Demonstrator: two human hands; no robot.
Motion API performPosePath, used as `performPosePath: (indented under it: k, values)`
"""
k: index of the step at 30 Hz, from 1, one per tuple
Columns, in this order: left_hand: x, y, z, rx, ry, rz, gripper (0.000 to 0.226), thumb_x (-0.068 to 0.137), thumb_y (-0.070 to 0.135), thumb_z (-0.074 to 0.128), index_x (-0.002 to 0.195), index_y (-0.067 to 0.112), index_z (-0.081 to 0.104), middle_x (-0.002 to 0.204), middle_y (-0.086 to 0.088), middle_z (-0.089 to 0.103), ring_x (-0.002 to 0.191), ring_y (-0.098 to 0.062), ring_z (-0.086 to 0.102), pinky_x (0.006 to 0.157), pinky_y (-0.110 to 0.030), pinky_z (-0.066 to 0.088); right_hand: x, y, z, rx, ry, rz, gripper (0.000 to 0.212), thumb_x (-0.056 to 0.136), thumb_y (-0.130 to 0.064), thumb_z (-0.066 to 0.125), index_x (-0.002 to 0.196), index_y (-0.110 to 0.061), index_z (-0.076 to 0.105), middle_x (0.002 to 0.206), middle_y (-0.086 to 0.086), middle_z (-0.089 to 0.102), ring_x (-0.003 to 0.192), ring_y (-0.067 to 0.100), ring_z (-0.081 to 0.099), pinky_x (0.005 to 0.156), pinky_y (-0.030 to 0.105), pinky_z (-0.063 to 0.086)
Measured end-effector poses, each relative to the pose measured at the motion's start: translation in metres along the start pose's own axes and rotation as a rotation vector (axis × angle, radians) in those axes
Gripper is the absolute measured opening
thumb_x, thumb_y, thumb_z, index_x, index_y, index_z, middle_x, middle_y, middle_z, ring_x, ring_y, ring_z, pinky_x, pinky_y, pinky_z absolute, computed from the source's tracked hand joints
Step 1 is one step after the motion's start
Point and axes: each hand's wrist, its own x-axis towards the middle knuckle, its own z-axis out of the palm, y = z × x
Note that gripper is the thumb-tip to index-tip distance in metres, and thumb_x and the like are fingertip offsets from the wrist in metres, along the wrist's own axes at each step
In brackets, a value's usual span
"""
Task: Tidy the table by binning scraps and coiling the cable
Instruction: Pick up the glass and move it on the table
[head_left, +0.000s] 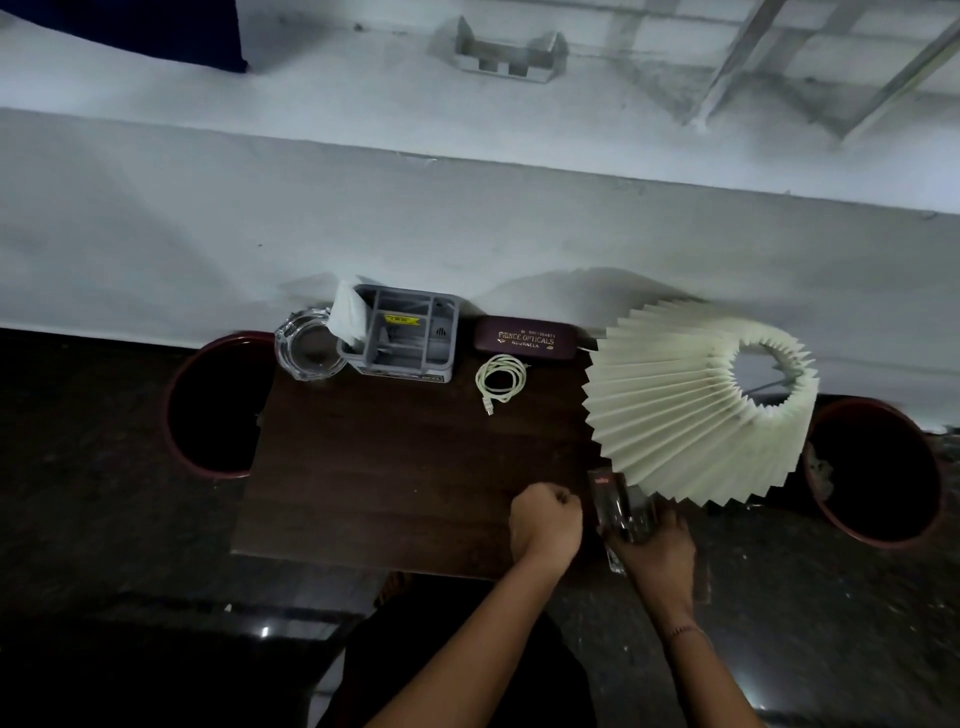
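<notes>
the cable (500, 378) is seen already coiled on the desk (405, 467), just in front of the spectacle case (524, 338) and well apart from both hands, so that part of the task is judged done. a clear plastic wrapper (618, 506) – the last scrap visible – is held in the grip of the right hand (657, 551) at the near right corner, under the edge of the pleated lampshade (696, 400). the left hand (545, 519) is curled into a fist just beside it; whether anything is enclosed cannot be told. the wrapper is not yet binned – a bin (878, 473) stands on the floor to the right, another bin (218, 405) to the left. an organiser (405, 338), a tissue (348, 314) and a glass ashtray (306, 348) are lined along the far edge.
</notes>
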Motion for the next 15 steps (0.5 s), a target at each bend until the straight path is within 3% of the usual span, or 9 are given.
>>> performPosePath:
  k: [3,5,8,10,12,15]
  values:
    - [0.009,-0.011,-0.015,-0.162,-0.010,-0.091,0.026,0.086,0.027,0.054,0.070,0.012,0.069,0.083,-0.011,0.073,0.081,-0.026,0.071,0.076,-0.036,0.059,-0.016,-0.013,0.010,0.020,-0.027,-0.013,0.068,0.055,-0.027,0.087,0.107,0.002,0.053,0.109,0.021,0.056,0.097,0.034,0.055,0.080,0.040,0.051]
    - [0.014,-0.016,-0.032,-0.247,-0.023,-0.158,0.028,0.086,0.030,0.059,0.064,0.014,0.064,0.074,-0.010,0.071,0.070,-0.023,0.071,0.073,-0.037,0.060,-0.033,-0.030,0.020,0.064,-0.026,-0.028,0.076,0.053,-0.025,0.088,0.112,0.001,0.049,0.113,0.019,0.054,0.104,0.033,0.053,0.086,0.046,0.050]
    - [0.018,-0.024,-0.069,-0.348,-0.038,-0.238,0.034,0.087,0.035,0.061,0.074,0.005,0.064,0.066,-0.009,0.067,0.055,-0.017,0.067,0.057,-0.029,0.059,-0.057,-0.061,0.037,0.185,-0.036,-0.033,0.078,0.050,-0.022,0.090,0.112,-0.007,0.044,0.112,0.013,0.053,0.105,0.029,0.053,0.085,0.044,0.050]
    - [0.019,-0.029,-0.095,-0.392,-0.032,-0.254,0.037,0.085,0.038,0.062,0.081,0.001,0.065,0.068,-0.011,0.067,0.055,-0.018,0.066,0.052,-0.026,0.058,-0.071,-0.079,0.047,0.254,-0.069,-0.057,0.082,0.048,-0.024,0.090,0.114,-0.016,0.042,0.113,0.004,0.052,0.107,0.022,0.052,0.089,0.042,0.050]
    - [0.021,-0.032,-0.127,-0.417,0.013,-0.231,0.036,0.084,0.038,0.065,0.080,0.002,0.065,0.069,-0.011,0.066,0.056,-0.017,0.065,0.051,-0.026,0.057,-0.081,-0.098,0.056,0.315,-0.143,-0.104,0.080,0.050,-0.020,0.089,0.114,-0.023,0.042,0.112,-0.005,0.050,0.105,0.014,0.052,0.088,0.032,0.050]
    - [0.027,-0.031,-0.176,-0.336,0.027,-0.163,0.026,0.081,0.028,0.070,0.071,0.005,0.064,0.064,-0.008,0.063,0.053,-0.012,0.061,0.046,-0.021,0.054,-0.090,-0.124,0.060,0.352,-0.273,-0.230,0.075,0.054,-0.014,0.088,0.110,-0.031,0.041,0.106,-0.011,0.054,0.093,0.003,0.056,0.072,0.008,0.045]
